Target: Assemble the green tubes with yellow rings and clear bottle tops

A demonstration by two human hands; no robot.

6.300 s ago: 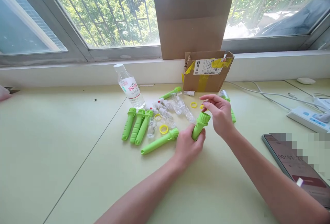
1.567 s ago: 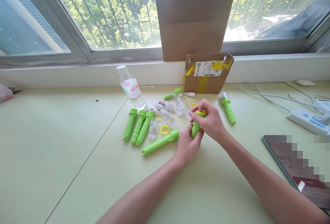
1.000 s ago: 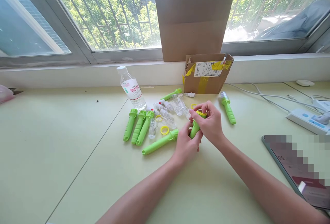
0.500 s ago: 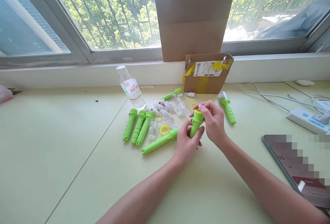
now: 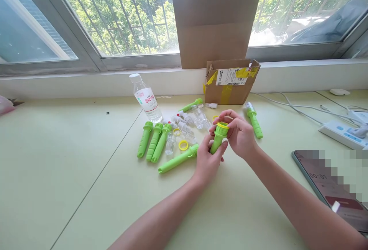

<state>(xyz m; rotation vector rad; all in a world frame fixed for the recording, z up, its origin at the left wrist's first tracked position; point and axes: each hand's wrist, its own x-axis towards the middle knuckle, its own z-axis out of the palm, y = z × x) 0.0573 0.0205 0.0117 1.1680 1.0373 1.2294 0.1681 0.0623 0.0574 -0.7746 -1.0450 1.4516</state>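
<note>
Left hand (image 5: 209,155): grip closed around the lower part of the green handle (image 5: 217,142).
Green handle: raised above the bench (image 5: 115,188); long axis tilted, threaded mouth up, away from the person and slightly right.
Yellow ring (image 5: 223,127): at the handle's mouth, beyond the left grip along that axis; seating depth not clear.
Right hand (image 5: 241,134): nearer the ring; thumb and fingers about it from the right and far side. Cannot tell whether this grip pinches.
Second green handle (image 5: 176,160): lying left of the left hand, threaded end towards it.
</note>
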